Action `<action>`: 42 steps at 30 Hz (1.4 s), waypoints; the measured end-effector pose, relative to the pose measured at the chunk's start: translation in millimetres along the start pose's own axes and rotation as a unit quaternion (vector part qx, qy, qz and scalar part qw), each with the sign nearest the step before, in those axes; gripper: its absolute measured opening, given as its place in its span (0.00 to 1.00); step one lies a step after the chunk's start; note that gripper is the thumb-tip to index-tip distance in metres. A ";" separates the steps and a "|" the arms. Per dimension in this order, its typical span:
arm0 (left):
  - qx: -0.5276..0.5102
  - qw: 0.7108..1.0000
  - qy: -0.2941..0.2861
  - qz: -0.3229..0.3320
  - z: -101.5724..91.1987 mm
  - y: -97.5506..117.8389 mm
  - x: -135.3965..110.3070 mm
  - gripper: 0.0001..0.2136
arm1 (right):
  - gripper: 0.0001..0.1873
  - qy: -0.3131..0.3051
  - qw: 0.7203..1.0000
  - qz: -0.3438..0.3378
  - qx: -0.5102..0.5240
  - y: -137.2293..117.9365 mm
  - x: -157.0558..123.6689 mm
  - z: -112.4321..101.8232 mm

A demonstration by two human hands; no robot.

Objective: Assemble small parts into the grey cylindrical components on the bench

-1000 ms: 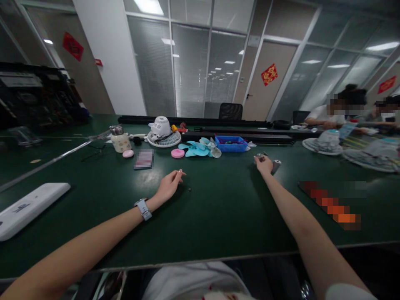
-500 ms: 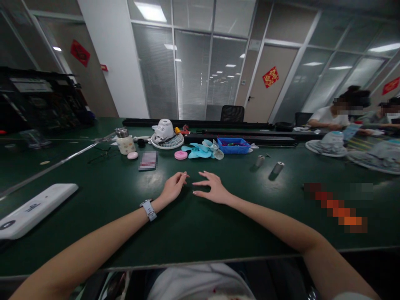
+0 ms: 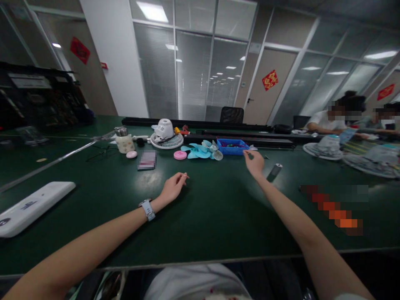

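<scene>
My left hand rests low over the green table, thumb and fingers pressed together. Whatever may be between its fingertips is too small to make out. My right hand is stretched forward at the right front corner of a blue tray, which has small dark parts in it. Its fingers are curved, with a gap showing between thumb and forefinger, and nothing is visible in them. Close to the right wrist a metal cylinder stands on the table. A second such cylinder is hidden behind the right hand.
Behind my hands lie blue fan blades, a pink round piece, a white fan part and a jar. A white long casing is at left, a blurred orange-red object at right. Two people sit far right.
My right hand has moved forward and right, from beside the left hand to the blue tray's corner, now covering one metal cylinder. My left hand has stayed in place.
</scene>
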State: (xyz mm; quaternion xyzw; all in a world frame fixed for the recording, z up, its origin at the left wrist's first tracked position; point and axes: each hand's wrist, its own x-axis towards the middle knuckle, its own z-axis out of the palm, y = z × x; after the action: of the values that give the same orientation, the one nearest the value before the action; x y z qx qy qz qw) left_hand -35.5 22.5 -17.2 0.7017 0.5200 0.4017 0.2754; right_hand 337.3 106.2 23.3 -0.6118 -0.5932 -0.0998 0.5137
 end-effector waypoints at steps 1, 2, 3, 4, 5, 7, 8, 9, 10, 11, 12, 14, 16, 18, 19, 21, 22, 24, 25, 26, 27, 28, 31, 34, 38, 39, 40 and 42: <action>0.001 1.000 -0.001 0.000 0.0 -0.2 -0.1 0.25 | 0.20 0.023 0.998 0.042 -0.040 17.2 10.9 -5.0; 0.002 1.000 -0.001 -0.001 0.0 -0.5 -0.3 0.25 | 0.20 0.034 0.993 0.085 -0.078 32.3 18.5 -9.4; 0.005 1.000 -0.002 -0.001 -0.2 -0.7 -0.4 0.25 | 0.21 0.037 0.985 0.126 -0.108 44.9 23.1 -13.0; 0.007 1.000 -0.002 -0.002 -0.3 -0.9 -0.5 0.25 | 0.20 0.034 0.978 0.159 -0.130 54.8 25.1 -15.6; 0.009 1.000 -0.002 -0.002 -0.6 -1.0 -0.7 0.25 | 0.20 0.027 0.972 0.182 -0.143 62.3 25.3 -17.1; 0.009 1.000 -0.004 -0.004 -1.1 -1.2 -0.8 0.25 | 0.19 0.018 0.967 0.203 -0.152 71.3 23.2 -17.6; 0.009 1.000 -0.006 -0.006 -1.4 -1.1 -0.9 0.25 | 0.19 0.017 0.966 0.206 -0.154 73.5 22.1 -17.0; 0.009 1.000 -0.007 -0.007 -1.6 -1.0 -0.9 0.25 | 0.19 0.017 0.965 0.208 -0.157 74.8 21.4 -16.1; 0.008 1.000 -0.008 -0.007 -1.8 -0.8 -1.0 0.25 | 0.19 0.017 0.964 0.211 -0.160 75.6 21.0 -15.2; 0.008 1.000 -0.009 -0.007 -1.8 -0.5 -1.1 0.24 | 0.19 0.017 0.963 0.212 -0.164 76.1 21.0 -14.2; 0.008 1.000 -0.009 -0.006 -1.8 -0.3 -1.2 0.24 | 0.19 0.016 0.962 0.213 -0.169 76.6 21.1 -13.4; 0.008 1.000 -0.011 -0.004 -1.5 0.0 -1.3 0.24 | 0.20 0.014 0.960 0.214 -0.178 77.8 20.7 -11.8; 0.008 1.000 -0.013 -0.004 -1.0 -0.2 -1.4 0.24 | 0.21 0.012 0.958 0.217 -0.186 80.0 18.7 -10.2; 0.007 1.000 -0.013 -0.004 -0.6 -0.6 -1.6 0.23 | 0.22 0.007 0.959 0.214 -0.184 83.6 15.5 -8.3; 0.005 1.000 -0.013 -0.004 -0.5 -0.7 -1.6 0.23 | 0.23 -0.001 0.961 0.211 -0.178 85.9 13.8 -7.4; 0.004 1.000 -0.012 -0.004 -0.5 -0.4 -1.8 0.23 | 0.27 -0.024 0.964 0.211 -0.158 91.1 10.9 -6.0; 0.005 1.000 -0.011 -0.004 -0.5 -0.1 -1.9 0.23 | 0.29 -0.036 0.964 0.215 -0.149 93.7 10.0 -5.5; 0.011 1.000 -0.010 -0.002 -0.5 0.6 -2.1 0.23 | 0.29 -0.050 0.962 0.228 -0.138 97.9 9.5 -5.5; 0.013 1.000 -0.009 0.000 -0.5 0.9 -2.1 0.23 | 0.27 -0.051 0.961 0.233 -0.137 98.8 9.8 -5.7; 0.014 1.000 -0.008 0.002 -0.4 1.1 -2.1 0.22 | 0.26 -0.049 0.961 0.235 -0.137 98.4 10.3 -5.9; 0.014 1.000 -0.006 0.003 -0.3 1.2 -2.1 0.22 | 0.24 -0.045 0.961 0.237 -0.140 96.3 10.7 -5.8; 0.012 1.000 -0.004 0.004 -0.3 1.3 -2.2 0.22 | 0.24 -0.040 0.961 0.236 -0.140 92.2 10.8 -5.1; 0.010 1.000 0.002 0.008 -0.7 2.5 -3.1 0.20 | 0.24 -0.035 0.974 0.201 -0.100 65.2 4.8 1.9; 0.007 0.999 -0.006 0.031 -1.9 8.7 -5.8 0.19 | 0.24 -0.098 0.986 0.125 0.045 17.3 -16.7 16.0; -0.005 0.997 -0.031 0.070 -2.7 26.3 -11.5 0.20 | 0.23 -0.252 0.934 0.070 0.242 -56.7 -64.9 28.2; -0.006 0.996 -0.034 0.078 -2.6 30.9 -13.0 0.21 | 0.23 -0.285 0.918 0.063 0.268 -73.0 -77.2 27.4; -0.005 0.996 -0.035 0.085 -2.3 35.1 -14.3 0.21 | 0.22 -0.312 0.905 0.054 0.284 -87.5 -88.5 24.8; 0.001 0.994 -0.037 0.101 -1.4 41.3 -16.8 0.21 | 0.22 -0.352 0.888 0.029 0.295 -110.4 -107.1 16.1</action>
State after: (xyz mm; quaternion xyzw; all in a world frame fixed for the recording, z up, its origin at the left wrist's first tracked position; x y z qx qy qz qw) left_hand -18.0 -6.2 12.2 0.7655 0.4358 0.4007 0.2522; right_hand 208.4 25.9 -6.0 -0.4440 -0.7195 0.3162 0.4303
